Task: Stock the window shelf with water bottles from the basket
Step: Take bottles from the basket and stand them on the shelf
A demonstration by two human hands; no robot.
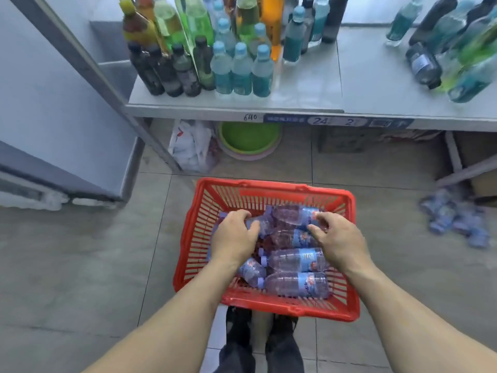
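A red plastic basket (347, 208) stands on the tiled floor below me, holding several small clear water bottles (295, 261) with blue labels, all lying on their sides. My left hand (235, 236) reaches into the basket's left half, its fingers curled around a water bottle (262, 224). My right hand (337, 239) is in the right half, fingertips pinching the label end of another bottle (293, 214). The grey window shelf (309, 87) runs across the top, with a bare stretch in its middle.
Dark, green, orange and blue-capped bottles (240, 68) crowd the shelf's left part, and more bottles (451, 49) lean at its right. Under the shelf sit a green basin (250, 135), a white plastic bag (188, 144) and cardboard boxes. A wrapped bottle pack (454, 216) lies at floor right.
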